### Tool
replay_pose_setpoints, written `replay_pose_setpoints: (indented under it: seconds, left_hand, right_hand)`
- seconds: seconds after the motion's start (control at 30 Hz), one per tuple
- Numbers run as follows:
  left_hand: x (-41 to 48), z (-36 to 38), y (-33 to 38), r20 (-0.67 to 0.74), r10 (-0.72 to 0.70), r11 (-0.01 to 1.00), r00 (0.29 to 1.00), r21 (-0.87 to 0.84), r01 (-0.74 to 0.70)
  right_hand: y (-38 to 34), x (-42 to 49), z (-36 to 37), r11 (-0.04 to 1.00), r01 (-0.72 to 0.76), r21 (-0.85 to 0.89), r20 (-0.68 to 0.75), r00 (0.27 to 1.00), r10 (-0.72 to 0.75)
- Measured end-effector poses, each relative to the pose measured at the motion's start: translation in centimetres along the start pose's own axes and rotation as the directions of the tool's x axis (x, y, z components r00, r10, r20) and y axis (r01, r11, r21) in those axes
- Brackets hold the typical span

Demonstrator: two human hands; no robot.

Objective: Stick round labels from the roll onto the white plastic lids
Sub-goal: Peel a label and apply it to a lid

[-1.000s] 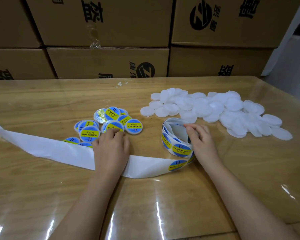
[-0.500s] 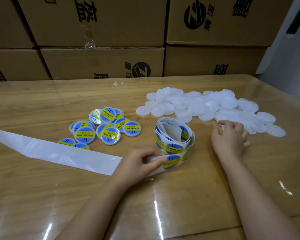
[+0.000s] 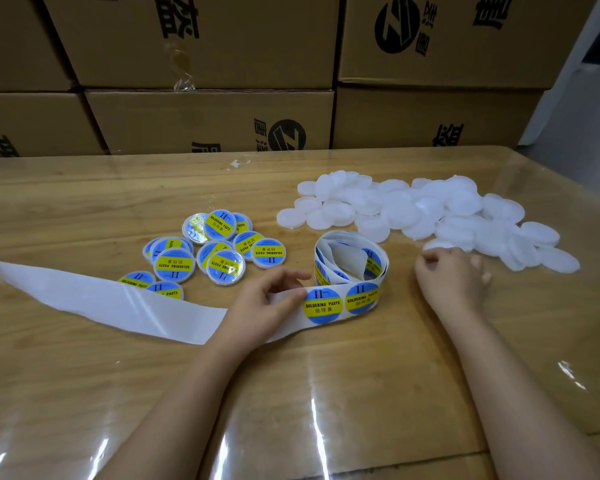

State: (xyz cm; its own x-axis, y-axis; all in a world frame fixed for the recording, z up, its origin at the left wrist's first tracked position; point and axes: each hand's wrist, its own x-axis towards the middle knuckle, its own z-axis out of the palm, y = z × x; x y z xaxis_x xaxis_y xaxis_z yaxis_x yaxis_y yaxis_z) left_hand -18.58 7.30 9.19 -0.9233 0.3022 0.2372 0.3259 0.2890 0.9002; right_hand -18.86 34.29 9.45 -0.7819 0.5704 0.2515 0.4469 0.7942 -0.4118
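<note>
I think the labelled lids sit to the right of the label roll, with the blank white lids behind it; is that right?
Not quite: the head view shows the labelled lids left of the label roll; the blank white lids are indeed behind it.

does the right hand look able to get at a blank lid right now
Probably yes: the right hand sits at the near edge of the blank lid pile, nothing lies between them, and the label roll stands clear to its left.

White backing strip [image 3: 84, 299] cut at left edge, two labelled lids [image 3: 165, 289] half under it (print partly covered)
</note>
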Motion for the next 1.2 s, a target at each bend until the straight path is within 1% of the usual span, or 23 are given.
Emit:
replay_pose_setpoints:
  seconds: [0.07,0.1,0.17,0.2,0.3,0.37,0.4,0.47,0.53,0.6,0.67,0.73,0.77,0.8,0.9,0.97,1.07,1.2]
  left_hand:
    - [-0.2,0.0,0.1,-0.038,0.045,0.994,0.998,0.104,-0.040]
    - [-0.2,0.0,0.2,-0.054,0.106,0.972,0.993,0.214,-0.092]
    - [-0.4,0.1,0.6,-0.048,0.242,0.877,0.969,0.439,-0.197]
    - [-0.5,0.2,0.7,-0.031,0.289,0.828,0.957,0.509,-0.234]
    - [-0.4,0.3,1.0,-0.001,0.356,0.713,0.935,0.646,-0.271]
    - [-0.5,0.5,1.0,0.003,0.368,0.668,0.930,0.695,-0.266]
    - [-0.5,0.6,0.9,0.003,0.366,0.664,0.931,0.700,-0.263]
    - [-0.5,0.7,0.7,0.005,0.355,0.685,0.935,0.679,-0.264]
    - [-0.4,0.8,0.6,0.019,0.336,0.739,0.941,0.615,-0.276]
    - [-0.2,0.7,0.4,0.038,0.306,0.814,0.951,0.507,-0.282]
    - [-0.3,0.6,0.4,0.039,0.291,0.845,0.956,0.457,-0.276]
    - [-0.3,0.6,0.3,0.032,0.284,0.852,0.958,0.450,-0.267]
    - [-0.3,0.6,0.3,0.028,0.279,0.857,0.960,0.444,-0.262]
    - [-0.3,0.7,0.3,0.022,0.276,0.861,0.961,0.438,-0.258]
    - [-0.3,0.7,0.4,0.010,0.269,0.870,0.963,0.426,-0.247]
    - [-0.4,0.7,0.4,0.004,0.259,0.876,0.966,0.421,-0.236]
    - [-0.4,0.7,0.5,-0.007,0.247,0.883,0.969,0.413,-0.222]
    - [-0.4,0.7,0.5,-0.007,0.232,0.888,0.973,0.409,-0.209]
  right_hand:
    - [-0.3,-0.1,0.0,0.999,0.029,0.041,-0.004,1.000,-0.029]
    - [-0.4,-0.2,0.0,0.999,0.033,0.034,-0.001,0.999,-0.033]
    - [-0.2,-0.3,0.0,0.999,0.036,-0.009,0.018,0.999,-0.036]
    - [-0.1,-0.2,0.0,0.999,0.039,-0.016,0.027,0.999,-0.038]
    - [-0.1,-0.2,0.0,0.996,0.079,0.032,0.036,0.996,-0.080]
    - [-0.4,-0.3,0.0,0.986,0.152,0.068,0.000,0.988,-0.152]
    - [-0.7,-0.4,-0.1,0.978,0.183,0.101,-0.033,0.983,-0.181]
    - [-1.2,-0.8,-0.4,0.947,0.172,0.272,-0.059,0.985,-0.162]
    - [-1.6,-1.0,-0.4,0.887,0.102,0.451,0.014,0.993,-0.121]
    - [-1.9,-1.2,-0.3,0.867,0.074,0.492,0.093,0.986,-0.137]
    - [-1.9,-1.4,-0.1,0.891,0.108,0.441,0.130,0.975,-0.182]
    - [-1.9,-1.4,0.1,0.962,0.168,0.214,0.123,0.973,-0.197]
    - [-1.8,-1.3,0.2,0.980,0.175,0.093,0.114,0.976,-0.185]
    - [-1.7,-1.2,0.2,0.986,0.164,0.010,0.112,0.980,-0.164]
    - [-1.4,-1.1,0.2,0.983,0.162,-0.088,0.115,0.982,-0.151]
    - [-1.4,-1.0,0.3,0.983,0.164,-0.085,0.098,0.983,-0.155]
    - [-1.6,-1.0,0.3,0.994,0.072,0.081,0.069,0.995,-0.078]
    - [-1.6,-0.9,0.4,0.985,0.012,0.170,0.039,0.999,-0.018]
